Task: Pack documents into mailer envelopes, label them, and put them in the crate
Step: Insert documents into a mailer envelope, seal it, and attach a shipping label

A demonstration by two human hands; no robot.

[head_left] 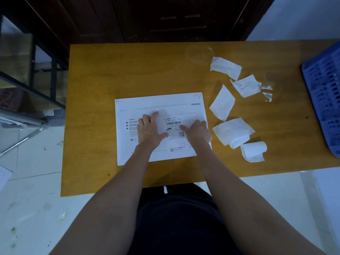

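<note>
Nearest the camera, two bare forearms reach out from the person's dark-clothed lap at 6 o'clock, converging toward the middle of the yellow wooden table [95, 85]. The left hand [149, 130] lies palm down with fingers spread and flat, gripping nothing, its fingertips pointing toward 12 o'clock. The right hand [197, 131] is also open and pressed flat, its fingers angled toward 10 o'clock, one fingertip resting on the label.

Both hands press on a white mailer envelope [158, 105] that lies flat near the table's centre. Its long axis runs from 9 to 3 o'clock, slightly tilted so the right end sits a little farther away; the flap edge is on the far side, toward 12 o'clock. A small printed shipping label [173, 126] with a barcode sits on the envelope between the two hands, the left hand touching its left edge and the right hand overlapping its right and lower part.

At 2 to 4 o'clock of the envelope, several white backing-paper scraps [233, 131] lie scattered on the table, some curled. Farther out, at 3 o'clock on the table's right edge, stands a blue plastic crate [323, 100], only partly in view. Beyond the table at 12 o'clock is dark wooden furniture [165, 19].
</note>
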